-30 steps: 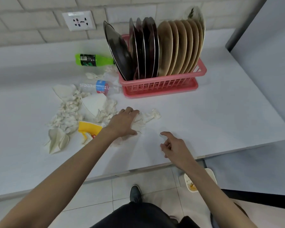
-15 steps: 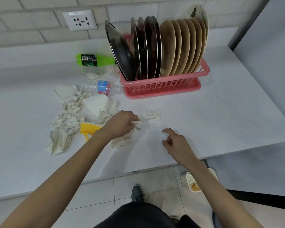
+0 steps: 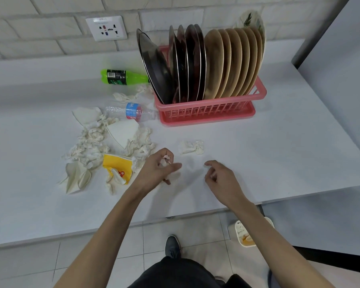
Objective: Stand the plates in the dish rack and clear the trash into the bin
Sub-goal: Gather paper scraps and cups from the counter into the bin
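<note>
The left hand curls round a crumpled tissue, likely bunching it for one carry. The right hand hovers loosely curled, holding nothing. Plates stand racked at twelve o'clock, and the bin sits floor-level at five.

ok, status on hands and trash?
Left hand grips tissue wad. Right hand empty, fingers loosely curled. Plates stand in dish rack. Tissue pile, green bottle, clear bottle uncleared on counter.
</note>
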Available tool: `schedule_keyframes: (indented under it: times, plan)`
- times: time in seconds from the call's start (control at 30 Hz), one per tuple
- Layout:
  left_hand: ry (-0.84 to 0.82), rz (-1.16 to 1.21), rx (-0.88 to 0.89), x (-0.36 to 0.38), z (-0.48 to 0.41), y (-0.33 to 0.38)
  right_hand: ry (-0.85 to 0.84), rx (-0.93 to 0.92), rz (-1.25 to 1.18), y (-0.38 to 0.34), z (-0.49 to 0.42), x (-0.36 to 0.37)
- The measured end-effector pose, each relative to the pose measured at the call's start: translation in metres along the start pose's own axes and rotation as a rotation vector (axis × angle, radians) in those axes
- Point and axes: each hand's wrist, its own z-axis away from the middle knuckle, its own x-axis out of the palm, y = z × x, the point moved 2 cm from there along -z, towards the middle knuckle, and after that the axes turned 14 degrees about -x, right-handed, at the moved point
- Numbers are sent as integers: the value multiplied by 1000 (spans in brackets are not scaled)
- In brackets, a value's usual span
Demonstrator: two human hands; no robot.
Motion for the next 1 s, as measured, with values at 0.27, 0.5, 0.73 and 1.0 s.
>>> schedule_keyframes:
  times: [0.27,0.5,0.73,1.0]
  plan:
    - [68,-68,37,6,14,-26,-60,-32,262,-16,-56,12]
    - [179,37,-1,10,24,-28,-182,-190,520,-21,-78,40]
    - [273,37,-81,21,29,-37,-204,-345,453,3,-46,35]
    - [194,-7,-75,65,36,-18,-126,-94,14,8,6,-14]
